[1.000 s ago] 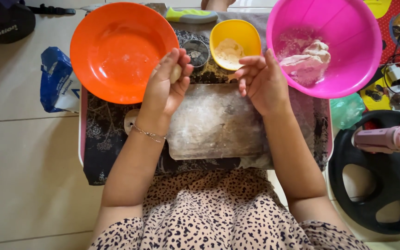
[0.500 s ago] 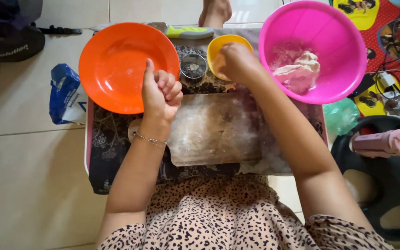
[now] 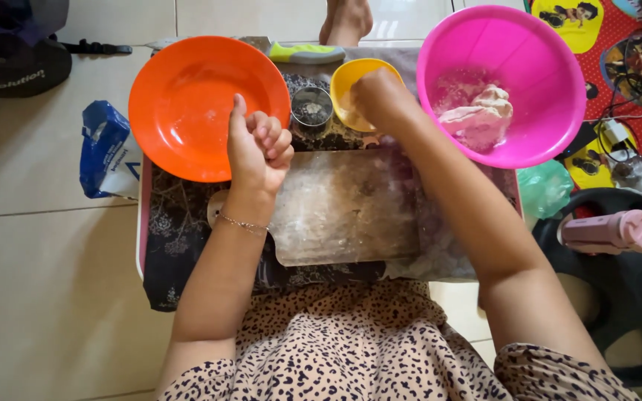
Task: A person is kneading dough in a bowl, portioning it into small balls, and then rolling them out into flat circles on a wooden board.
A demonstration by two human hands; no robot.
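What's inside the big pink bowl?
A pale lump of dough lies in the pink bowl, with a floury smear on the wall beside it. Whatever sits under the lump is covered.

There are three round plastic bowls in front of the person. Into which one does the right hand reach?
The small yellow bowl in the middle. The right hand reaches into it, while the orange bowl and the pink bowl holding dough are untouched.

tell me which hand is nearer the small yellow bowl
Right. The right hand reaches into the yellow bowl; the left hand is closed, apart, beside the orange plate.
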